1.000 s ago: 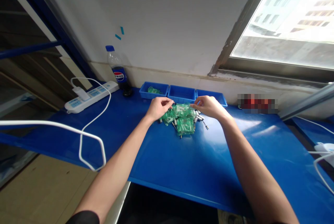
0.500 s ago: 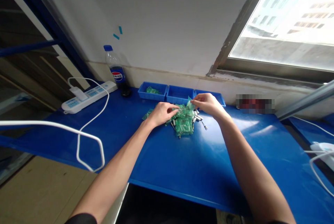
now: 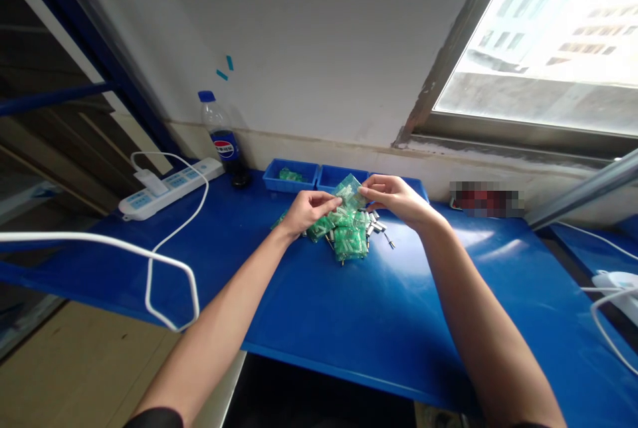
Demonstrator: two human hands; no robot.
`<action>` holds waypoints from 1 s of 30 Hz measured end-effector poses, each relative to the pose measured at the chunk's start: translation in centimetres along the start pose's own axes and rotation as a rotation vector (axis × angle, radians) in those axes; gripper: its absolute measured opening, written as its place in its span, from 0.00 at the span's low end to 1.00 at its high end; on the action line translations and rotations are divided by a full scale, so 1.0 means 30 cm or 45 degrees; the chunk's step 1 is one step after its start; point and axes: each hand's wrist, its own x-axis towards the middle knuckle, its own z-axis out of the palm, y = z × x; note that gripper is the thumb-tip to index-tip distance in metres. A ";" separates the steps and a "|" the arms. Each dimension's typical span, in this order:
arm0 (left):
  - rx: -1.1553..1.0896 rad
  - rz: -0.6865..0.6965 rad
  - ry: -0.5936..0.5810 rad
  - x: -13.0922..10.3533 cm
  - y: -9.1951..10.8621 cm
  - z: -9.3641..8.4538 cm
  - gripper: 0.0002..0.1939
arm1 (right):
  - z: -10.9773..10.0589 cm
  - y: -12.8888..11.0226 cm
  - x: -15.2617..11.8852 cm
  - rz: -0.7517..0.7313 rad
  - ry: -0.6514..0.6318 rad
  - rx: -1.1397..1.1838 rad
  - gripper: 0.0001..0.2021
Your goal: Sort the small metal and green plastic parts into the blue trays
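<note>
Directions are taken from the pile as the centre of the clock, with 6 o'clock toward the wearer. A stretch of blue table [image 3: 359, 321] lies at 6 o'clock. A thick white cable [image 3: 185, 268] is looped at about 9 o'clock.

At the centre, green plastic packets [image 3: 350, 242] are heaped on the table. Small metallic parts [image 3: 391, 242] are strewn at 3 o'clock, just beside the heap.

Just above the heap, toward 12 o'clock, a single translucent green packet [image 3: 350, 190] is held up and tilted. Its left side is pinched between the thumb and fingers of the left hand [image 3: 305, 211], at 10 o'clock; its right side is gripped by the fingertips of the right hand [image 3: 395, 197], at 2 o'clock. With one packet raised and both hands closed on it, handling is judged to be centred on that packet alone. Its contents cannot be clearly made out.

Farther off, a blue tray with green packets in it [image 3: 289, 185] is seen at 11 o'clock, a middle blue tray [image 3: 329, 174] at 12, and a third blue tray [image 3: 415, 187], partly hidden by the right hand, at 1. A cola bottle [image 3: 225, 149] is stood at 10 o'clock, with a power strip [image 3: 180, 181] beyond its left side.
</note>
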 end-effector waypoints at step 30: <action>0.182 0.010 0.044 0.011 -0.020 -0.037 0.20 | -0.036 0.063 0.024 0.205 0.020 -0.949 0.12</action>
